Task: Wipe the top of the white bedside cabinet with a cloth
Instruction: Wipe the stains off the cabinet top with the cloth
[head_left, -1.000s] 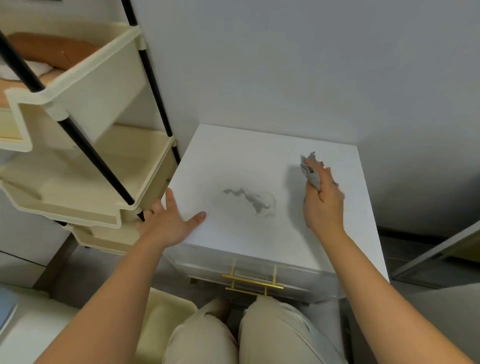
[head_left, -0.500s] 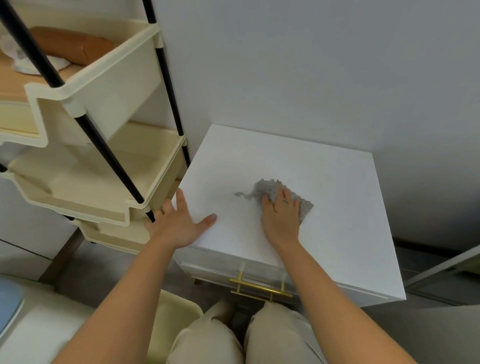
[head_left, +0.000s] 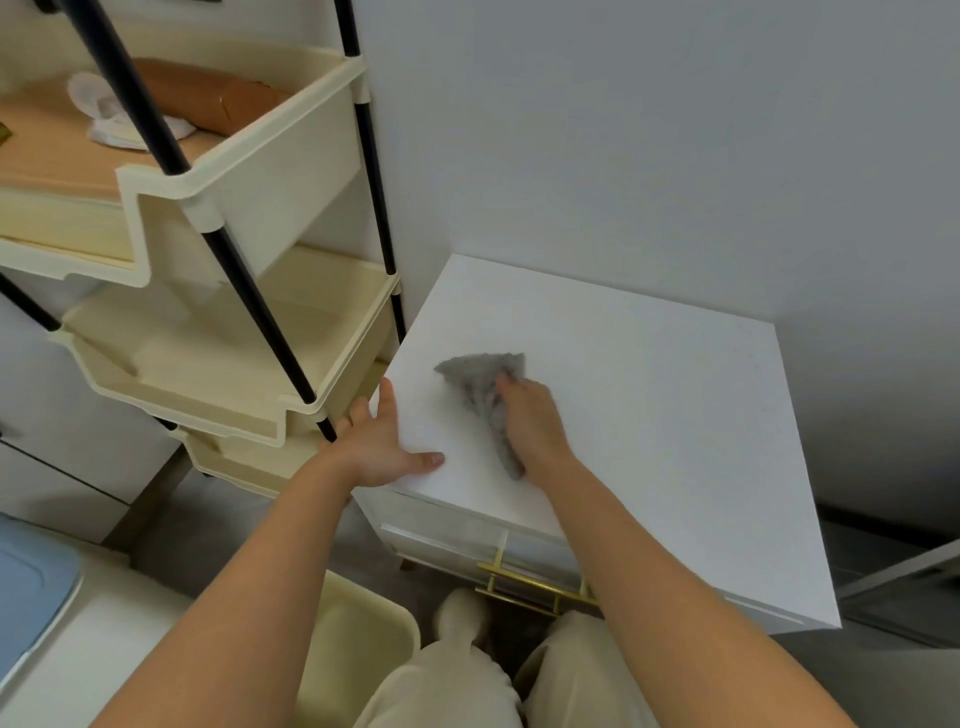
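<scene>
One pouch in tray, cloth on cabinet

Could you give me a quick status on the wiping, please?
Left hand on left edge of white bedside cabinet. Right hand grips grey cloth, pressed on its top. Cream shelf rack alongside, not obstructing.
</scene>
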